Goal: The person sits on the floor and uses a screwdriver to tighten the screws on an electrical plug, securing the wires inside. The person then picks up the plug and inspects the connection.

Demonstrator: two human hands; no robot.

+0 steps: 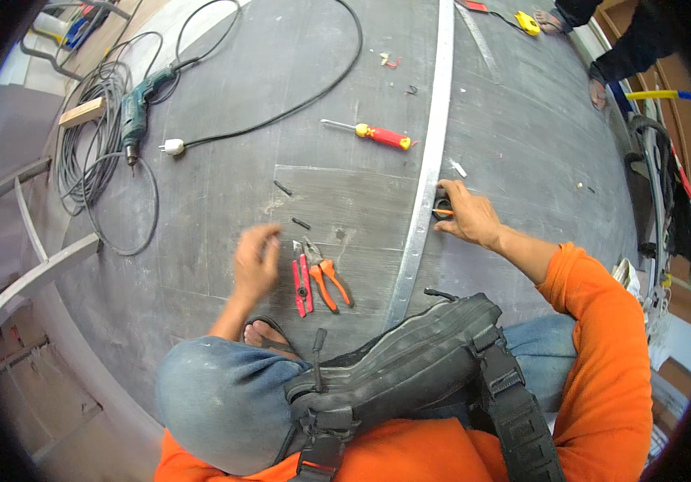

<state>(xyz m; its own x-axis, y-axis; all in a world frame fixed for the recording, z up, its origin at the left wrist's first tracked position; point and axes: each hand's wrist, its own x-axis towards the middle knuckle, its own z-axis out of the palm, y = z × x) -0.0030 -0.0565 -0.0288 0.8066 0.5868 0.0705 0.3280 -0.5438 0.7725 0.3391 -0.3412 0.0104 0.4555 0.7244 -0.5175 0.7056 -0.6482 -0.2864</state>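
Observation:
My right hand (467,215) rests on the grey floor beside a long metal strip (430,161), fingers closed on a small black round object (442,206) with an orange part. My left hand (255,261) hovers over the floor, blurred, fingers curled and holding nothing, just left of a red-handled cutter (302,279) and orange-handled pliers (329,281). A red and yellow screwdriver (373,133) lies farther out. I crouch, with my jeans-clad knee (217,394) and sandalled foot (269,333) below the left hand.
A green power drill (138,108) with coiled black cable (92,136) and a white plug (173,146) lies at the upper left beside a wood block (83,112). A metal frame (24,265) stands at the left. Another person's feet (570,32) are at the top right.

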